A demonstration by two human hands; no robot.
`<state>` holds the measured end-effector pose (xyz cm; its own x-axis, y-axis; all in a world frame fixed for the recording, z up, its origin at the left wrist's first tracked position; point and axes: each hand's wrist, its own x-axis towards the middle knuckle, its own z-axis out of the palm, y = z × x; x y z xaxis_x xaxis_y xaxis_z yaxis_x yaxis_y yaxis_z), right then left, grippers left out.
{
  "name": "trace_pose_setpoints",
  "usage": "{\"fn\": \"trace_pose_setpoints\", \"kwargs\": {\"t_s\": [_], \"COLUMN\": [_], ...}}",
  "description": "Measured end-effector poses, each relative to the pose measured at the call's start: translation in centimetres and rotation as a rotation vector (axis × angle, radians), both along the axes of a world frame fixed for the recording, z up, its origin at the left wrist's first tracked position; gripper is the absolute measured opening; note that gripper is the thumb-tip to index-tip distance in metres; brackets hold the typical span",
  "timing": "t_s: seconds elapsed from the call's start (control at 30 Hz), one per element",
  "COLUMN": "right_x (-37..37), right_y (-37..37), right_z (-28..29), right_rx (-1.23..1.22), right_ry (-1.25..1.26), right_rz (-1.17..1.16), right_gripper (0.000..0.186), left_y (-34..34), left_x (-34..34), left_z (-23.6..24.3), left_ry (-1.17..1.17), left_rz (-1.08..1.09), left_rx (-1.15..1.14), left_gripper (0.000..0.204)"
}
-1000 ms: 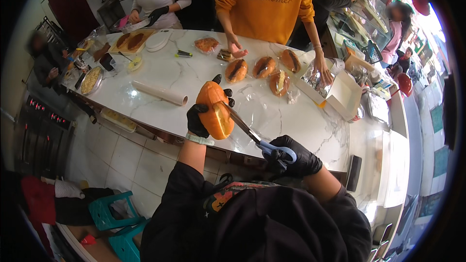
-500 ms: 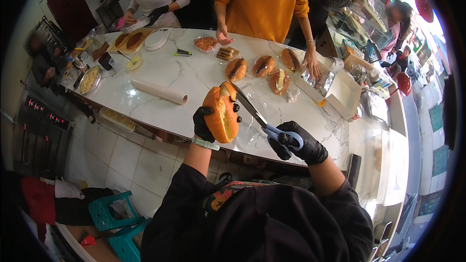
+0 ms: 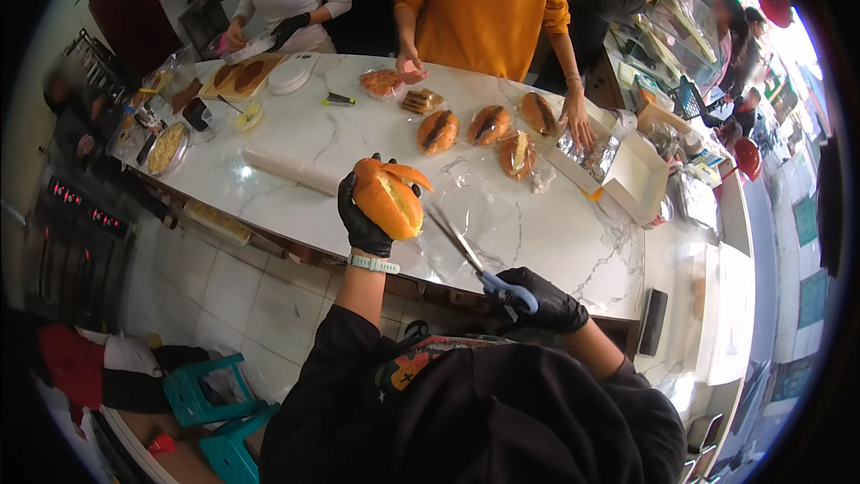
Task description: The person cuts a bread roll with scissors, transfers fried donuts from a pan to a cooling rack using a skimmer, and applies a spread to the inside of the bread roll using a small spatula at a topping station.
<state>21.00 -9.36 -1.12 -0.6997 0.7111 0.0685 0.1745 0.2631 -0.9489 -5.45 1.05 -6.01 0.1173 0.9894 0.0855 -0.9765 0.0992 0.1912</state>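
A golden bread roll [image 3: 387, 203], slit along its top with a pale inside showing, rests in my left hand [image 3: 360, 220]. That hand wears a black glove, its fingers wrapped round the roll's left side. A flap of crust sticks out at the roll's upper right. My right hand [image 3: 548, 303], also in a black glove, grips the blue handles of a pair of scissors [image 3: 468, 255]. The blades point up and left, slightly parted at the tips, close to the roll but apart from it. Beneath them a clear plastic wrapper [image 3: 475, 215] lies on the marble table [image 3: 296, 130].
Several wrapped filled buns [image 3: 437, 132] lie across the table. A co-worker in an orange sweater [image 3: 488, 13] has one hand at an open white box [image 3: 632, 175]. A plastic roll [image 3: 296, 170] lies left of my bread. Teal stools [image 3: 206, 390] stand lower left.
The scissors have come away from the bread and dropped lower, with my right hand moving down and left. My left hand has shifted left and tilted the roll, turning its slit.
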Motion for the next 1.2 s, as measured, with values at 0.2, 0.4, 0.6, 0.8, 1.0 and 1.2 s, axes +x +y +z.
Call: {"fn": "trace_pose_setpoints", "kwargs": {"t_s": [0.2,0.4,0.6,0.8,1.0,1.2], "right_x": [-1.6,-2.4,-3.3,-3.6,-3.4,-2.1], "right_y": [0.4,0.6,0.0,-0.4,-0.7,-0.4], "right_z": [0.2,-0.3,0.1,0.4,1.6,1.6], "right_rx": [-0.104,-0.008,0.023,-0.137,-0.298,0.024], "right_ry": [-0.095,-0.046,-0.027,0.016,0.026,-0.346], "right_rz": [-0.035,-0.104,-0.169,-0.276,-0.356,-0.286], "right_gripper": [0.032,0.024,0.021,0.020,0.023,0.034], "left_y": [-1.0,-1.8,-2.1,-1.8,-1.7,-2.0], "left_x": [1.5,3.0,3.5,2.8,2.2,1.8], "left_z": [1.6,2.7,2.6,2.7,2.9,3.8], "left_ry": [0.025,0.124,0.173,0.179,0.221,0.206], "left_rz": [-0.087,-0.040,0.013,-0.065,-0.087,-0.033], "left_rx": [0.122,0.170,0.135,0.140,0.131,0.122], "left_gripper": [0.058,0.064,0.065,0.064,0.061,0.058]}}
